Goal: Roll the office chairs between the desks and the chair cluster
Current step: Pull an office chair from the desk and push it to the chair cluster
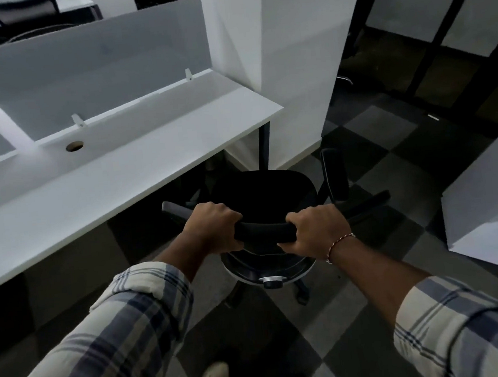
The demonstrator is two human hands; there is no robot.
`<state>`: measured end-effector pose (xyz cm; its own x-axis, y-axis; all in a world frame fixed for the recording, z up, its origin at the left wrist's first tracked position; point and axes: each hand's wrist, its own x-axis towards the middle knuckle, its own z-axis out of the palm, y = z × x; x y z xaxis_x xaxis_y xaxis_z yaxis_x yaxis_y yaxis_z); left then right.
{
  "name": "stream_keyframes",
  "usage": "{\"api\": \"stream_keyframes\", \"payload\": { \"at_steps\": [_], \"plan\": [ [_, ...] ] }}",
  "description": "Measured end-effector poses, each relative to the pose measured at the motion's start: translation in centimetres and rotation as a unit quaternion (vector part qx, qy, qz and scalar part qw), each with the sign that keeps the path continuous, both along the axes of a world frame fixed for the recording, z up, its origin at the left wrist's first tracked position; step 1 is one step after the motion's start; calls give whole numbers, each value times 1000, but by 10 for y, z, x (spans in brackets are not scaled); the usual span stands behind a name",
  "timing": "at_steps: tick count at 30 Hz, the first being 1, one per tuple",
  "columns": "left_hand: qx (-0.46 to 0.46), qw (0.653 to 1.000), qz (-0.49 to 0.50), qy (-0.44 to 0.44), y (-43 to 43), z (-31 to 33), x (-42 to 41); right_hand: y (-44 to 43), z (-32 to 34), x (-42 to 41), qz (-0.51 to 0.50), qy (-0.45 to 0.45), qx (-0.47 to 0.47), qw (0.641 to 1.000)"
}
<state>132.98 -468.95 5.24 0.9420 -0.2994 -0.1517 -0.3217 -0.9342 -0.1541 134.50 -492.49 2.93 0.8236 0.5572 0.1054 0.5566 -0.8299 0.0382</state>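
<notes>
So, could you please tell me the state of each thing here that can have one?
left hand: grips the top of the chair's back.
right hand: grips the top of the chair's back.
office chair: upright, seat empty, at the end of the desk.
cable hole: uncovered.

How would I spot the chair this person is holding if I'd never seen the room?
Find the long white desk with the grey divider panel. At its right end, by the white pillar, stands a black office chair. Unlike the chair beyond the divider, both hands grip its backrest top: left hand, right hand.
</notes>
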Motion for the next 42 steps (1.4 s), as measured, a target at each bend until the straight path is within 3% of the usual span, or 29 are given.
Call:
{"api": "stream_keyframes", "payload": {
  "at_steps": [15,21,29,42],
  "plan": [
    [-27,999,38,14,-45,1,-112,-45,7,-76,82,1,-10,997],
    [-65,997,37,12,-68,4,-143,-69,6,-95,96,-33,-17,995],
    [-50,999,20,10,-92,0,-194,-99,-3,-152,111,-71,12,991],
    [-63,996,57,-35,-106,-5,-175,-109,-4,-109,167,-91,12,982]
  ]
}}
